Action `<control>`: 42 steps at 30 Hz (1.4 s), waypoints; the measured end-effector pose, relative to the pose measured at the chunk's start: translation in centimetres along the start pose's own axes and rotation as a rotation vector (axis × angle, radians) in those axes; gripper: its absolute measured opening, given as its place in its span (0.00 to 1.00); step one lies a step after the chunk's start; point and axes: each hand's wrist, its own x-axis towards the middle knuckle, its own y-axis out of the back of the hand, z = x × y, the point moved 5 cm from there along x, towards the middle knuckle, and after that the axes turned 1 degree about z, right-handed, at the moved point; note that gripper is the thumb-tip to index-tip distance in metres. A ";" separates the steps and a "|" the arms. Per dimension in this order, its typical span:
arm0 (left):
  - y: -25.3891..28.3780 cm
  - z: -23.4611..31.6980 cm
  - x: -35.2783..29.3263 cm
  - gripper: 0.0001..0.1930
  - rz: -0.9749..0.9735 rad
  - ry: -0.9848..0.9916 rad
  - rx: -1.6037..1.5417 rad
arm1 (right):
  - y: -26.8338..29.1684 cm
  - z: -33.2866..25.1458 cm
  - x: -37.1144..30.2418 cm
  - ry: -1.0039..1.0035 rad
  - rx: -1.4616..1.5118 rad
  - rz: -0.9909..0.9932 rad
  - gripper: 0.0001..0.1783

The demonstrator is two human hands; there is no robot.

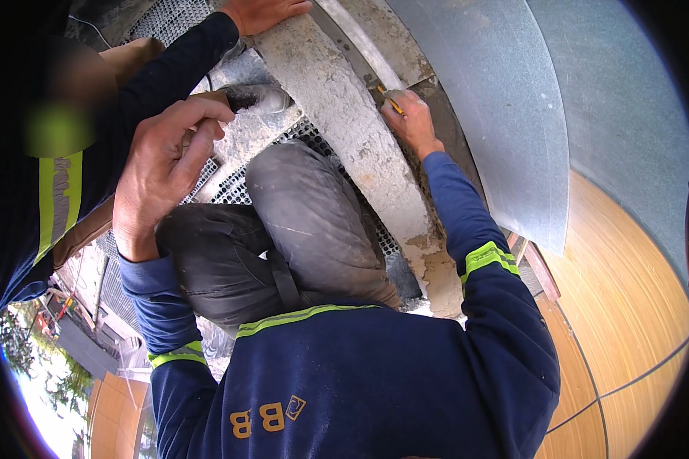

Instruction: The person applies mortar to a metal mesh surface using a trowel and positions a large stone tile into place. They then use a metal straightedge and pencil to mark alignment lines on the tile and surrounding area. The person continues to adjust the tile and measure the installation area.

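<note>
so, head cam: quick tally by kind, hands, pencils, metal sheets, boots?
Hands: 3, the person's left hand, right hand, and a co-worker's hand at the top edge
Pencils: 1, yellow pencil in the right hand's fingers
Curved metal sheets: 1, metal sheet
Boots: 1, dusty boot
Total: 6

A co-worker's dark sleeve [180, 65] reaches over perforated metal grating [168, 15], beside a curved steel sheet [505, 107].

even daylight, sharp centre, dark fisheye-bent rim
</note>
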 end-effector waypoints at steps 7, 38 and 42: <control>0.0 -0.2 0.1 0.09 0.006 0.004 -0.019 | 0.3 -0.2 0.0 -0.018 0.001 0.014 0.12; 0.3 -0.4 -0.3 0.09 -0.002 0.055 0.027 | 0.3 -0.3 0.7 -0.058 -0.059 -0.045 0.10; 0.2 -0.4 -0.3 0.08 0.029 -0.012 0.007 | 0.8 -0.6 0.4 -0.073 0.026 -0.009 0.11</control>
